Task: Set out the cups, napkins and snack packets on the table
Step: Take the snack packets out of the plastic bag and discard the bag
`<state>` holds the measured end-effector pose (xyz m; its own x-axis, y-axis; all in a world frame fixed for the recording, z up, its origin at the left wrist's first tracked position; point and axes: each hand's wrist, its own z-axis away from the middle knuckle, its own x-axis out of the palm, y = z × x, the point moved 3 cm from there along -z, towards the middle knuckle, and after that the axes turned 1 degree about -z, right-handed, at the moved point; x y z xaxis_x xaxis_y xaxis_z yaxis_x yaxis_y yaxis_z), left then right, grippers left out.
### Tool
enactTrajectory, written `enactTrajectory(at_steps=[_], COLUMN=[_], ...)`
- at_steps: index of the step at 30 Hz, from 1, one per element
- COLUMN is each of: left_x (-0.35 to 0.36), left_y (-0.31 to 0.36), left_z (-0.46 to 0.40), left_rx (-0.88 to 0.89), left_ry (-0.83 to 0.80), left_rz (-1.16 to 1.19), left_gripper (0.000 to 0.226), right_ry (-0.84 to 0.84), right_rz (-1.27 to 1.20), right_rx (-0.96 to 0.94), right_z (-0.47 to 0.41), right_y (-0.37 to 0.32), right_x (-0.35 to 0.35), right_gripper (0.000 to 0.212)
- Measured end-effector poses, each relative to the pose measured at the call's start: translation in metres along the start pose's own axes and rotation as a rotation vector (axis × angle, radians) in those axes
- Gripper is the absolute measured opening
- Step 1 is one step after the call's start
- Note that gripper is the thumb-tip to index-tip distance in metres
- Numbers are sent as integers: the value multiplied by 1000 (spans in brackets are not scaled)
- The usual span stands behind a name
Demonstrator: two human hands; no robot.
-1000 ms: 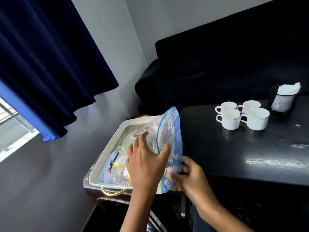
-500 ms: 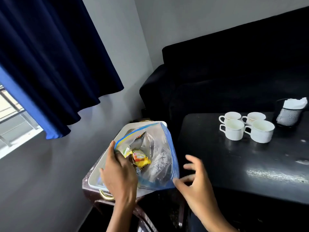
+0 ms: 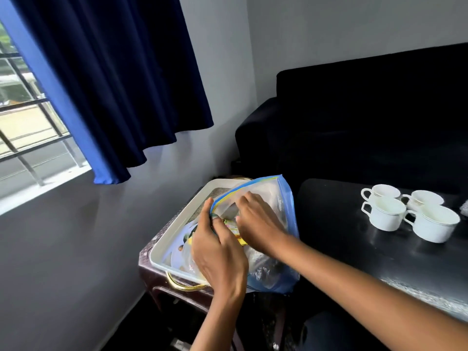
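Both hands now meet at the mouth of the zip bag (image 3: pixel 276 198), where half a second ago the right hand hovered open and apart from it, just off its lower corner. The left hand (image 3: pixel 217 252) grips the near lip of the opening, fingers curled over the blue and yellow seal, as it did before. The right hand (image 3: pixel 255 221) has come across and reaches into the bag, fingers bent down among the snack packets (image 3: pixel 235 234); whether they pinch one I cannot tell. Yellow packets lie between the two hands, directly under the fingertips. Beneath the bag sits the white tray (image 3: pixel 177 229). Four white cups (image 3: pixel 405 214) stand well to the right of the hands on the black table (image 3: pixel 342 236).
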<state>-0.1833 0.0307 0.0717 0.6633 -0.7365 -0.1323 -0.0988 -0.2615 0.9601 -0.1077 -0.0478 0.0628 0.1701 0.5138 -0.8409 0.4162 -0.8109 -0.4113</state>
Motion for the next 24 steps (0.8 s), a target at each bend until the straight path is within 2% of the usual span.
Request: enactTrajectory(at_steps=[6, 8, 10, 13, 15, 16, 18, 24], left_x=[3, 3, 4, 6, 6, 6, 6, 4], left_y=[3, 4, 3, 4, 4, 4, 5, 4], left_z=[4, 5, 6, 8, 8, 9, 8, 6], left_rx=[34, 38, 46, 54, 53, 51, 47, 43], left_ry=[-21, -31, -34, -38, -44, -45, -41, -7], left_rz=[13, 11, 13, 1, 1, 3, 10, 57], left_gripper=[41, 42, 42, 41, 41, 41, 41, 39], right_ry=[-172, -122, -41, 63, 15, -30, -22, 268], right_rz=[267, 322, 403, 572, 526, 476, 450, 245], right_rx=[-46, -51, -143, -209, -213, -193, -211, -217], right_z=[-31, -32, -29, -26, -25, -24, -21, 26], right_y=[21, 22, 19, 16, 18, 19, 21, 14], right_x=[41, 44, 41, 28, 23, 21, 17, -22], right_gripper=[35, 30, 20, 24, 13, 14, 30, 25])
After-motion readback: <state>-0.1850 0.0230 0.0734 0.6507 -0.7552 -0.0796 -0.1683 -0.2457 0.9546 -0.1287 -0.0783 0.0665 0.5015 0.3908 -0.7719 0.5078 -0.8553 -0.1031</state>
